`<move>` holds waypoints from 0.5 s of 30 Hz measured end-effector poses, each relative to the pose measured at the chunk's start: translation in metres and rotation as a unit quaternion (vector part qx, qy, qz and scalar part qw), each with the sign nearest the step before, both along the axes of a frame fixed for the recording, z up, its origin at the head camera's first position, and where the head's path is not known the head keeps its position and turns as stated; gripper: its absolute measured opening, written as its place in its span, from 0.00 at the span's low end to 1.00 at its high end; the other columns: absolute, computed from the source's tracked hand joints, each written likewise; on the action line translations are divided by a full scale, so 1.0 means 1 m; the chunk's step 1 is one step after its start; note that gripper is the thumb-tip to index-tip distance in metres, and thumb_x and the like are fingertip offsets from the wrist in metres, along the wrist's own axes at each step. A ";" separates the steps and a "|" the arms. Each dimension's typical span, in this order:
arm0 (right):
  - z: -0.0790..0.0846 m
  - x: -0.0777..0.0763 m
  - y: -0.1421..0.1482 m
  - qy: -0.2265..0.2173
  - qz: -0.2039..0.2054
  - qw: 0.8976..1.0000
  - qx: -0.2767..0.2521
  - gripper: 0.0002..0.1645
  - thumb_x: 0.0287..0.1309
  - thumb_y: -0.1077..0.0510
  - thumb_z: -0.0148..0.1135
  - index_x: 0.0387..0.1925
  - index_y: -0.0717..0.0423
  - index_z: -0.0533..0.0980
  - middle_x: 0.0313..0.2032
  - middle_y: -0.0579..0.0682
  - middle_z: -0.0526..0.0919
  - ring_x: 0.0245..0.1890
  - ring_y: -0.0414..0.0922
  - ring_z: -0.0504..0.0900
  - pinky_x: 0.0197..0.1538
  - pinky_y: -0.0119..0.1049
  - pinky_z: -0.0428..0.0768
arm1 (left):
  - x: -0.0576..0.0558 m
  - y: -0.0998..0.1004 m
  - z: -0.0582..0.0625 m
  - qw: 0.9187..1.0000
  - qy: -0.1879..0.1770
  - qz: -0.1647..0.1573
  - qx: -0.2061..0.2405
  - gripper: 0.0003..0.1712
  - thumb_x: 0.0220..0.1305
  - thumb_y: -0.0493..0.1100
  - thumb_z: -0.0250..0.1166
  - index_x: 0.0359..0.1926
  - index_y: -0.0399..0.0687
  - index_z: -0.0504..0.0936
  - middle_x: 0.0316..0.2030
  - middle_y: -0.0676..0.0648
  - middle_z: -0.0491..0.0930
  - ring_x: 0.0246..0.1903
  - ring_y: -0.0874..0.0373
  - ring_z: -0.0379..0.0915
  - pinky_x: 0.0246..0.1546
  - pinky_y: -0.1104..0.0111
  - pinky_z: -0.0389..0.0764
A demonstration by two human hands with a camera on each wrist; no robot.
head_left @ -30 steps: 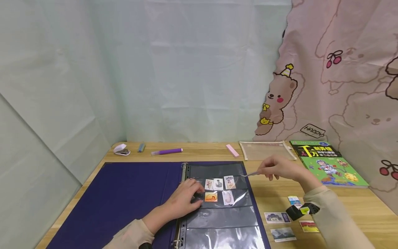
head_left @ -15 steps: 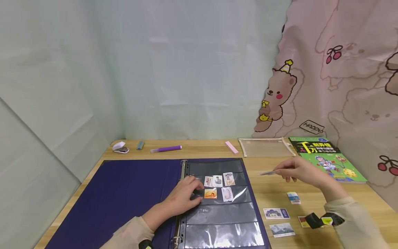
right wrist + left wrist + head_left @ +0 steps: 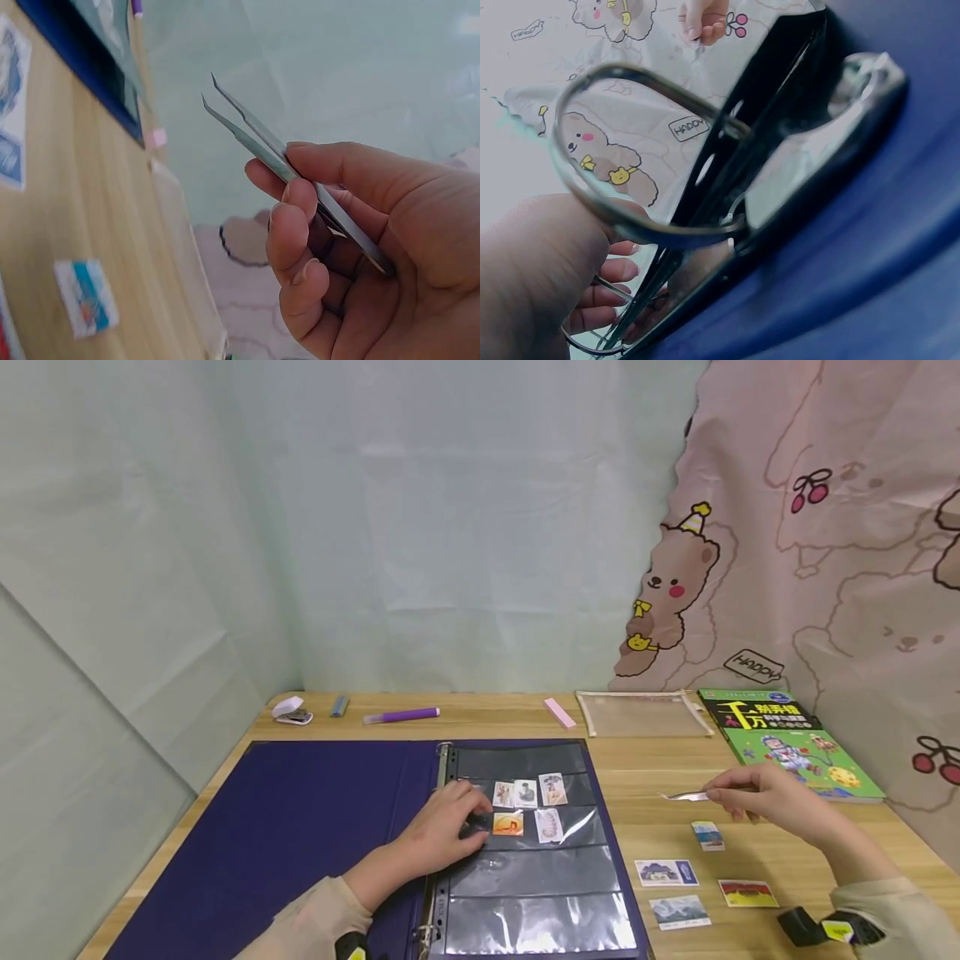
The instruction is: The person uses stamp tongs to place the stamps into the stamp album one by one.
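Note:
My right hand (image 3: 772,800) pinches a pair of metal tweezers (image 3: 259,152) between thumb and fingers, above the table right of the album. Their bent tips stand apart with nothing between them. My left hand (image 3: 447,828) rests on the pocket page (image 3: 536,872) beside the rings of a dark blue binder album (image 3: 315,843), fingers relaxed and slightly bent. Several stamps sit in the page's second and third rows, among them an orange stamp (image 3: 508,824) by my left fingertips. On the table below my right hand lie a blue stamp (image 3: 707,836) and a red and yellow stamp (image 3: 747,893).
Two more stamps, a purple one (image 3: 666,872) and a grey one (image 3: 679,912), lie near the album's right edge. Along the back are a stapler (image 3: 292,711), a purple marker (image 3: 405,716), a pink strip (image 3: 559,713), a zip pouch (image 3: 643,715) and a green book (image 3: 795,752).
My right hand has moved right with the tweezers, from the page's upper right edge to over the bare table. The left hand stays on the page.

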State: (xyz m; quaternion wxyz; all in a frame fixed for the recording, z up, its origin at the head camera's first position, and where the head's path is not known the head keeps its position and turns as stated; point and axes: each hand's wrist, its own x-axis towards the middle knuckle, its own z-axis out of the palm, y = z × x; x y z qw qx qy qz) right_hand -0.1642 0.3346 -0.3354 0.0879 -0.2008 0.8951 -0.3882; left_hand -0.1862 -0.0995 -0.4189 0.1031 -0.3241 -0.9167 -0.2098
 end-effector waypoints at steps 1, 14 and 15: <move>-0.002 0.001 0.004 -0.001 0.000 1.000 -0.002 0.16 0.62 0.57 0.49 0.40 0.66 0.76 0.17 0.45 0.72 0.15 0.42 0.66 0.17 0.34 0.66 | 0.000 0.000 0.000 1.000 0.000 -0.001 -0.001 0.14 0.51 0.49 0.65 0.39 0.56 0.75 0.33 0.59 0.69 0.38 0.65 0.63 0.43 0.65 0.66; -0.028 0.014 0.048 0.006 -0.008 1.000 -0.007 0.15 0.63 0.62 0.46 0.38 0.70 0.75 0.19 0.42 0.70 0.19 0.40 0.69 0.20 0.32 0.68 | -0.001 0.002 0.001 1.000 0.001 0.000 0.005 0.14 0.50 0.49 0.65 0.38 0.56 0.75 0.33 0.58 0.70 0.38 0.65 0.63 0.44 0.65 0.67; -0.030 0.014 0.051 0.004 -0.012 1.000 -0.007 0.15 0.63 0.61 0.46 0.38 0.70 0.74 0.19 0.42 0.70 0.19 0.40 0.69 0.20 0.33 0.68 | -0.001 0.001 0.001 1.000 0.002 0.000 0.005 0.14 0.50 0.49 0.65 0.38 0.56 0.75 0.33 0.58 0.70 0.38 0.65 0.63 0.43 0.65 0.67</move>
